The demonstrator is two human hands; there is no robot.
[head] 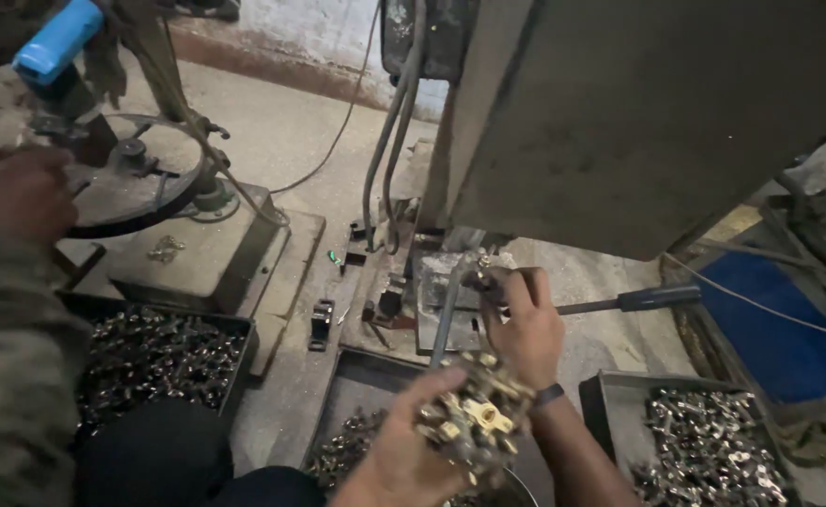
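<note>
My left hand (396, 457) is low in the middle, shut on a cluster of several brass fittings (474, 418). My right hand (524, 324), with a dark band at the wrist, reaches forward to the small metal fixture (450, 282) at the base of a grey machine (638, 113). Its fingertips pinch a small brass piece (481, 268) at the fixture. A thin metal rod (446, 319) slants down from the fixture between my two hands.
Three dark trays of small metal parts: left (150, 357), centre (356, 422), right (704, 441). A black-handled lever (657, 299) sticks out right of the fixture. A co-worker's hand (14, 192) in a camouflage sleeve is by a wheel machine (140, 183). Cables hang beside the machine.
</note>
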